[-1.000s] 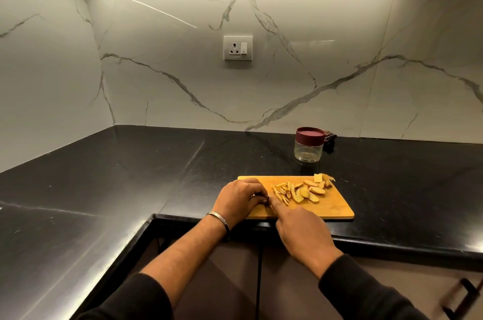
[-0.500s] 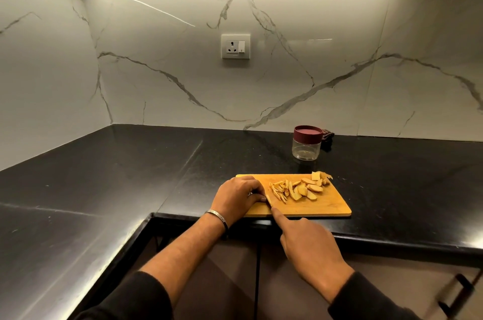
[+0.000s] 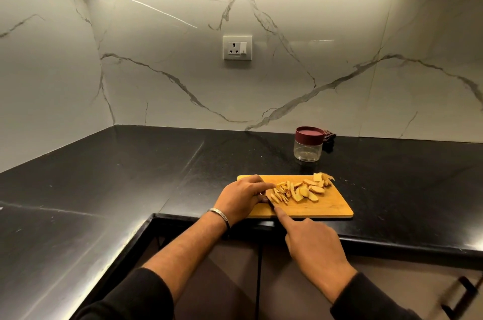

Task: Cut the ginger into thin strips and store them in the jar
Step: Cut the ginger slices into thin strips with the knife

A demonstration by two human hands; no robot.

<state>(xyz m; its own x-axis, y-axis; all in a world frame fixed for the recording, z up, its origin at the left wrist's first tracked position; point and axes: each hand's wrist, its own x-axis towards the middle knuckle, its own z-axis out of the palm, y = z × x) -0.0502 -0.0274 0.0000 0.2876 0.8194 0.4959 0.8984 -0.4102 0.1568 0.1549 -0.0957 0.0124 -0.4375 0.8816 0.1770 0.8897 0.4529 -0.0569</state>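
Note:
A wooden cutting board (image 3: 332, 204) lies at the front edge of the black counter. On it are ginger slices (image 3: 311, 190) and, to their left, thin ginger strips (image 3: 281, 195). My left hand (image 3: 240, 197) rests on the board's left part, its curled fingertips holding down ginger at the edge of the strips. My right hand (image 3: 313, 246) grips a knife (image 3: 270, 202) with the index finger stretched along the dark blade; the handle is hidden in the palm. A clear jar (image 3: 308, 147) with a maroon lid on stands behind the board.
A small dark object (image 3: 328, 136) sits behind the jar against the marble wall. A wall socket (image 3: 237, 47) is above the counter. The L-shaped black counter (image 3: 130, 176) extends left. A cabinet handle (image 3: 462, 293) shows at the lower right.
My right hand has drawn back toward me, pulling the knife along the board. My left hand has stayed on the ginger.

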